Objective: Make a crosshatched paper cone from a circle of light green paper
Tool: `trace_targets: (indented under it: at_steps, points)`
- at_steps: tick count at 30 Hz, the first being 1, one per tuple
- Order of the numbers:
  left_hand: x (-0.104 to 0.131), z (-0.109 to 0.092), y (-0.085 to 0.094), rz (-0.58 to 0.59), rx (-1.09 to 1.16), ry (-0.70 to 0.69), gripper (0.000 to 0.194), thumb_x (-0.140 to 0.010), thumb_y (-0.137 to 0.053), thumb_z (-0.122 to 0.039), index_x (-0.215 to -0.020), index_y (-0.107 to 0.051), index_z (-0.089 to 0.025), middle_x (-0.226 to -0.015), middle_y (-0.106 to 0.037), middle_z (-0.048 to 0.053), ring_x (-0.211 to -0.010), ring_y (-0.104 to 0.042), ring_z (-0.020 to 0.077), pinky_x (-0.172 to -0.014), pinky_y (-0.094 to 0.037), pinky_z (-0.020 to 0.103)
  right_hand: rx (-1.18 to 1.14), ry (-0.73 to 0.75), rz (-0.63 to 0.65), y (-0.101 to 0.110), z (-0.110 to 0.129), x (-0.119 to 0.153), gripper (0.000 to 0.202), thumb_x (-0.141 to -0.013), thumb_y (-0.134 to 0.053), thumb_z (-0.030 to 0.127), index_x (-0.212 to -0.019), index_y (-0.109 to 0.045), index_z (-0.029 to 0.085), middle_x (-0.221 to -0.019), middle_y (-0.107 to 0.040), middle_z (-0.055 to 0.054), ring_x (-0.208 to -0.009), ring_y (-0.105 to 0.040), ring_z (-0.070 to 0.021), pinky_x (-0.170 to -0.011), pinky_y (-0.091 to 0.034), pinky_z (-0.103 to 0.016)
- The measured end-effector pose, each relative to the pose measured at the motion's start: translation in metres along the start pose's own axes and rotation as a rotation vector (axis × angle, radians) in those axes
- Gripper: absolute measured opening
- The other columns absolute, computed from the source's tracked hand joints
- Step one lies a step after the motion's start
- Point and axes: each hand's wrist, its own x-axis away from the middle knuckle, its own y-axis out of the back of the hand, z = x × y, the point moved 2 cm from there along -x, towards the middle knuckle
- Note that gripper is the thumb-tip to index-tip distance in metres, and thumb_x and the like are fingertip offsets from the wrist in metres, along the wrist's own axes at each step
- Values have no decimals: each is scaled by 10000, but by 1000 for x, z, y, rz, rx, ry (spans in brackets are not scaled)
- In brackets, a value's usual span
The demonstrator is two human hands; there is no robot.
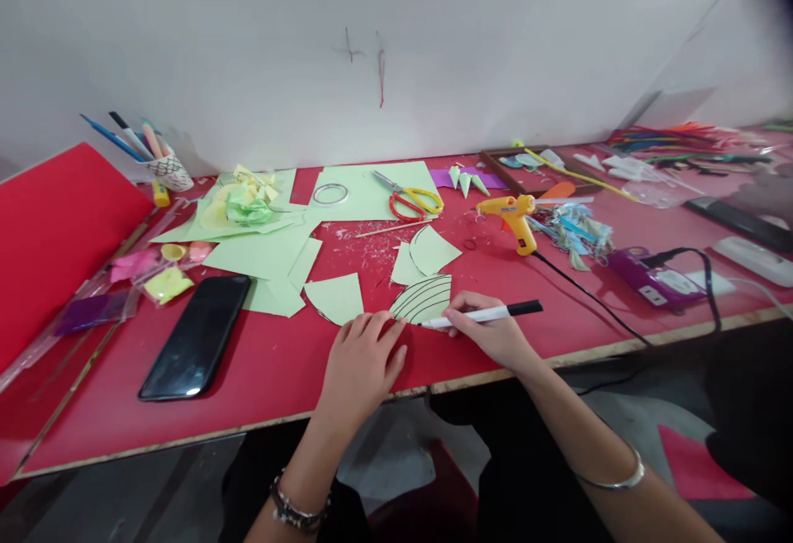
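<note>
My right hand (486, 332) grips a white marker (477, 316) with a black end. Its tip is at the lower edge of a pale green quarter-circle of paper (427, 299), which carries several curved black lines. My left hand (365, 361) lies flat with fingers stretched out, its fingertips at the left side of that lined piece. Left of it is a plain green quarter-circle (338, 297) with a dark curved edge. Just behind the lined piece, more cut green paper (437, 252) shows a black curve.
Scissors (409, 197) and a silver ring (330, 193) lie on green sheets (372, 179) at the back. A yellow glue gun (513, 216), with its cord, rests to the right near a purple box (657, 278). A black phone (197, 336) is at the left, before a pen cup (170, 169).
</note>
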Motion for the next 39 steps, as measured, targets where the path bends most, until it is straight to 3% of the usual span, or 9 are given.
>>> trace_targets:
  at_steps: [14,28,36,39]
  points:
    - [-1,-1,2,3,-24,11,324,-860,-369,-270,-1146,-516,-232,-1152,-539,39,-1046,-457,215,-829,-426,361,23,4,-48,1,-2,1,180,-763,-542,317,-650,-556,176,-547,-595,-4,-525,-548,-134,-519,-408,-241]
    - [0,-2,3,-2,-18,13,322,-859,-368,-258,-1140,-521,-228,-1144,-540,44,-1033,-460,219,-823,-437,368,114,8,-292,7,-3,5,236,-782,-495,301,-574,-484,191,-512,-510,7,-486,-466,-122,-466,-339,-242]
    - [-2,-2,2,3,-16,16,317,-856,-375,-263,-1133,-525,-229,-1138,-541,41,-1032,-459,216,-823,-438,368,35,36,-467,11,-2,9,248,-782,-475,256,-547,-415,204,-483,-444,33,-454,-393,-103,-447,-311,-232]
    - [-1,-2,2,10,-17,22,322,-858,-367,-264,-1139,-520,-230,-1148,-536,36,-1040,-451,220,-829,-433,373,-35,53,-417,12,-1,9,220,-791,-472,263,-581,-448,201,-509,-489,26,-473,-423,-106,-467,-334,-232]
